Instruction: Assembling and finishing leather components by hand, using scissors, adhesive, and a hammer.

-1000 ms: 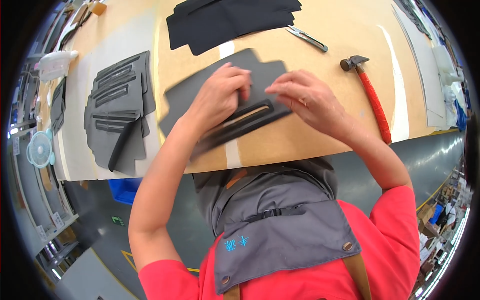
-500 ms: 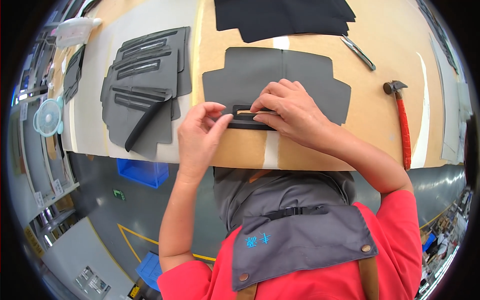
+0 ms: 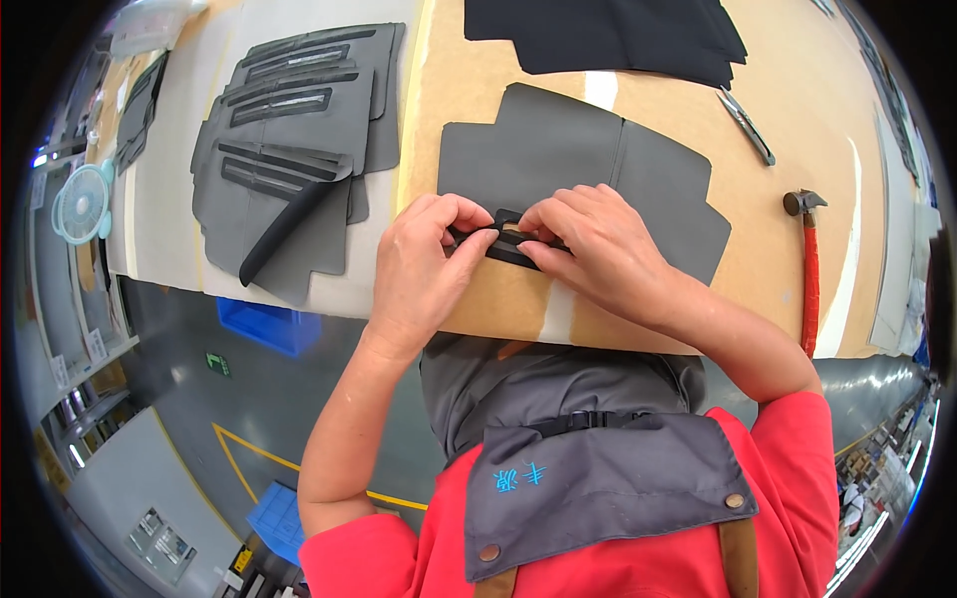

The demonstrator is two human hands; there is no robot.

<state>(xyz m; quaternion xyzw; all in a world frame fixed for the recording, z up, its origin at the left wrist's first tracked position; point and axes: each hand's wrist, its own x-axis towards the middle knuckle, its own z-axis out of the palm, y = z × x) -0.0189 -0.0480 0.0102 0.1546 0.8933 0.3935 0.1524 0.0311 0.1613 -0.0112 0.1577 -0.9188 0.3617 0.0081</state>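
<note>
A flat grey sheet panel (image 3: 558, 135) with stepped corners lies on the table before me, its near edge under my hands. Along that edge runs a black strip (image 3: 512, 253) with a slot-shaped opening. My left hand (image 3: 424, 264) pinches the strip at the left end of the slot between thumb and fingers. On the slot's right side, my right hand (image 3: 606, 244) also has thumb and fingertips closed on the black edge. Fingers hide part of the strip at both ends.
To the left lies a pile of similar grey slotted panels (image 3: 299, 209), one black flap curling up. Black sheets (image 3: 608, 38) lie at the back. Thread snips (image 3: 748, 127) and a red-handled hammer (image 3: 809, 264) rest on the right. A small fan (image 3: 82, 204) stands far left.
My left hand has come in to the strip and closed on it. The grey panel has turned slightly clockwise. The whole view has shifted a little.
</note>
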